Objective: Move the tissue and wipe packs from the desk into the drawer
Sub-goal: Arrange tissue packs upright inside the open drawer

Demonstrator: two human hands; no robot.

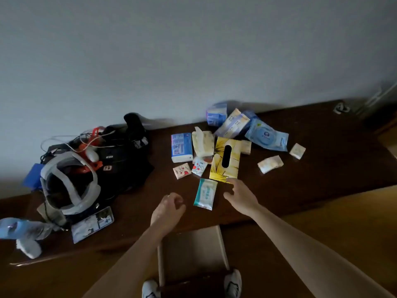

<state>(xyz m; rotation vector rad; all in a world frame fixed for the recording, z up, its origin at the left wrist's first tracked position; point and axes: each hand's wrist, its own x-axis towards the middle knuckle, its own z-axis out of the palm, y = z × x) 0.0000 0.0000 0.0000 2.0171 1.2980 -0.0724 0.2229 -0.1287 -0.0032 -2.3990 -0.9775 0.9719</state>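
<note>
On the dark wooden tabletop (300, 186), a black bag (120, 155) with cables and a headset sits far left. The left hand (168, 208) hovers low over the near edge, fingers (176, 198) curled loosely inward, holding nothing. Just right of it lies a teal wipe pack (205, 193). The right hand (241, 195) reaches forward, fingers spread, fingertips touching the near end of the yellow tissue box (225, 161). Other tissue packs (266, 136) are scattered behind. The open drawer (193, 250) sits below, between both forearms.
</note>
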